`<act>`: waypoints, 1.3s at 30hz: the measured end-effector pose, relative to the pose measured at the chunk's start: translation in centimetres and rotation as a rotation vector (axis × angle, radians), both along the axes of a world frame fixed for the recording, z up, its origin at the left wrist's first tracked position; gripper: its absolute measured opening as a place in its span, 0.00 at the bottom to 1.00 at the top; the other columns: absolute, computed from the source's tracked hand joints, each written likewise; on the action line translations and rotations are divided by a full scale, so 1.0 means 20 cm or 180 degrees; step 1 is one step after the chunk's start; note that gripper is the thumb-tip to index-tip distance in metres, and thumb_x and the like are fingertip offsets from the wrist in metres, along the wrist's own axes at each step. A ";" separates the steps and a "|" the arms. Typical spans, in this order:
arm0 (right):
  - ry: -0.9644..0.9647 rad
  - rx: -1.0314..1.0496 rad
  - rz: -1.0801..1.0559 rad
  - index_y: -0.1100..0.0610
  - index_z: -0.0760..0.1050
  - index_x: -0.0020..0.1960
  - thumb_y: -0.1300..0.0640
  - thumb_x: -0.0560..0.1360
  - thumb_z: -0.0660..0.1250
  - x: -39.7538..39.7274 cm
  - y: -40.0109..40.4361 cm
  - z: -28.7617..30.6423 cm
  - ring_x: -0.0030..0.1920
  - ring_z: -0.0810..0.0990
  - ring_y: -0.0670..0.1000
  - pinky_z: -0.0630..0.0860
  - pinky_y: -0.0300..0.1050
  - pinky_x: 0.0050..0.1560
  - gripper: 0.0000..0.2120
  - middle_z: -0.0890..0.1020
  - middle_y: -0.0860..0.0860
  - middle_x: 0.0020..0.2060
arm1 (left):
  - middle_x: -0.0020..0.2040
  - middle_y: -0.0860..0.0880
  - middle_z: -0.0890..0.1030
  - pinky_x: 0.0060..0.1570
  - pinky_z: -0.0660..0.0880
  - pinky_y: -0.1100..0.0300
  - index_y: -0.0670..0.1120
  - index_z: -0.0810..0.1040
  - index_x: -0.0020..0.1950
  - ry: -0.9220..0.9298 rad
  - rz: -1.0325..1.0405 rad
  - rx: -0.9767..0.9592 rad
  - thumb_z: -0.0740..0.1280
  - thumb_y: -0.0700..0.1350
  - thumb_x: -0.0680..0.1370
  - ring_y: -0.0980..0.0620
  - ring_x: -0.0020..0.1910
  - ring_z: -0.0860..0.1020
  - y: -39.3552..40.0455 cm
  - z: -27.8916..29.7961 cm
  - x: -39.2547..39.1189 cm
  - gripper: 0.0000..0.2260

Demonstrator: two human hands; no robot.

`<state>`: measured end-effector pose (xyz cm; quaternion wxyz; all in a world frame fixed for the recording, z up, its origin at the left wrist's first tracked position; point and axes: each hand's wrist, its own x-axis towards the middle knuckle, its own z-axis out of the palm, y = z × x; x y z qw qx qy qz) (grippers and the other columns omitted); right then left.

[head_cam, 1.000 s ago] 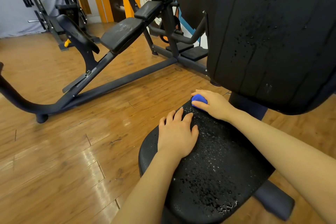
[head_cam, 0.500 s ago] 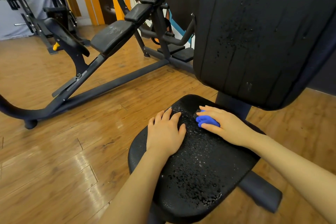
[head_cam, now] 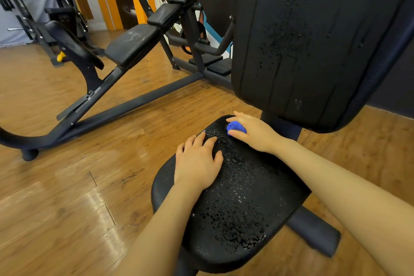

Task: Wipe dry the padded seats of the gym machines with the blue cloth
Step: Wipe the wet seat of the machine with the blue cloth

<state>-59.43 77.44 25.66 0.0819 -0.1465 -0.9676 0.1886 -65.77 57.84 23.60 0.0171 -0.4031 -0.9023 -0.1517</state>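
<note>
A person's right hand (head_cam: 255, 134) clutches a bunched blue cloth (head_cam: 235, 128) against the far edge of a wet black padded seat (head_cam: 242, 204). Just nearer than that grip, the left hand (head_cam: 198, 163) lies flat, fingers spread, on the droplet-covered pad beneath a streaked backrest (head_cam: 309, 38).

One head-worn wide-angle view looks steeply down, close over the padded seat (head_cam: 235, 197) and forearms.

Left hand (head_cam: 197, 164) flat, fingers extended, palm down; right hand (head_cam: 254, 133) curled, apparently in a closed grip; both forearms extended forward.
</note>
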 end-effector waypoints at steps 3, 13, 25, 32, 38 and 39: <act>0.0008 -0.0054 0.0036 0.49 0.67 0.74 0.44 0.80 0.62 0.03 0.00 -0.01 0.74 0.63 0.49 0.62 0.45 0.71 0.24 0.63 0.50 0.76 | 0.79 0.52 0.59 0.73 0.53 0.50 0.58 0.62 0.76 0.0010 -0.0004 0.0006 0.53 0.59 0.82 0.49 0.77 0.55 0.00 0.00 0.00 0.23; 0.0195 0.0109 0.0296 0.45 0.63 0.75 0.46 0.80 0.62 0.40 -0.01 -0.06 0.76 0.52 0.41 0.50 0.33 0.71 0.25 0.58 0.45 0.77 | 0.79 0.52 0.59 0.74 0.54 0.49 0.58 0.62 0.76 0.0032 -0.0006 -0.0010 0.53 0.59 0.82 0.49 0.77 0.55 0.00 0.00 0.00 0.22; 0.0267 0.0099 0.0420 0.45 0.67 0.73 0.47 0.79 0.64 0.29 -0.03 -0.02 0.75 0.54 0.40 0.50 0.34 0.70 0.23 0.61 0.45 0.76 | 0.79 0.52 0.59 0.74 0.53 0.50 0.58 0.61 0.77 0.0039 0.0010 -0.0046 0.53 0.58 0.82 0.50 0.78 0.55 0.01 0.00 0.00 0.22; 0.0240 -0.0021 0.0129 0.48 0.69 0.73 0.48 0.79 0.65 0.22 0.07 -0.01 0.73 0.64 0.46 0.56 0.34 0.67 0.22 0.66 0.46 0.75 | 0.79 0.52 0.59 0.74 0.54 0.50 0.58 0.63 0.76 -0.0001 -0.0023 0.0008 0.54 0.59 0.82 0.50 0.77 0.55 0.00 0.00 -0.01 0.22; 0.0283 -0.0072 0.0268 0.44 0.71 0.69 0.47 0.77 0.65 0.49 0.13 -0.02 0.69 0.61 0.34 0.59 0.34 0.71 0.20 0.66 0.37 0.69 | 0.79 0.52 0.59 0.74 0.55 0.49 0.58 0.62 0.76 0.0029 -0.0041 -0.0012 0.53 0.59 0.82 0.50 0.77 0.55 0.00 -0.01 -0.02 0.22; 0.0298 -0.0081 0.0284 0.41 0.70 0.68 0.46 0.77 0.64 0.54 0.14 -0.02 0.70 0.60 0.31 0.59 0.34 0.71 0.20 0.65 0.34 0.68 | 0.79 0.52 0.59 0.74 0.54 0.49 0.58 0.62 0.76 0.0033 -0.0042 -0.0022 0.53 0.59 0.82 0.50 0.78 0.55 0.00 -0.01 -0.02 0.22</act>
